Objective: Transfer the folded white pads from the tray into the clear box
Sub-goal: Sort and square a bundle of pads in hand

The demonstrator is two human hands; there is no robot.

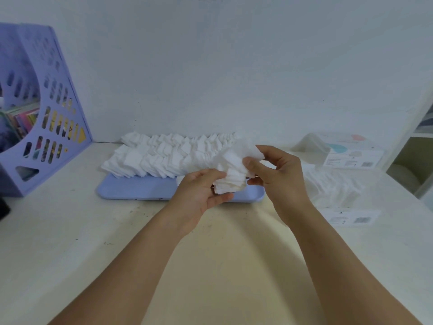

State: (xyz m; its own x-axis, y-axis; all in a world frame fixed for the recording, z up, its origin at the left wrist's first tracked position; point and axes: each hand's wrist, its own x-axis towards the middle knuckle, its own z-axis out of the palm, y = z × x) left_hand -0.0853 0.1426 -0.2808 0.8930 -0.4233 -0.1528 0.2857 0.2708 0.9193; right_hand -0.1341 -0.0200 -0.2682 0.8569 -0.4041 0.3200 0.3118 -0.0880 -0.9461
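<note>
Both hands, left hand (201, 188) and right hand (278, 172), pinch one stack of pads (230, 177); square it before carrying to box (337, 191) at three o'clock.

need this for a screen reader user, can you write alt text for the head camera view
Two bare hands, left hand and right hand, hold a small stack of pads above a blue tray still lined with rows of folded white pads. A clear box partly filled with pads sits to the right.
</note>
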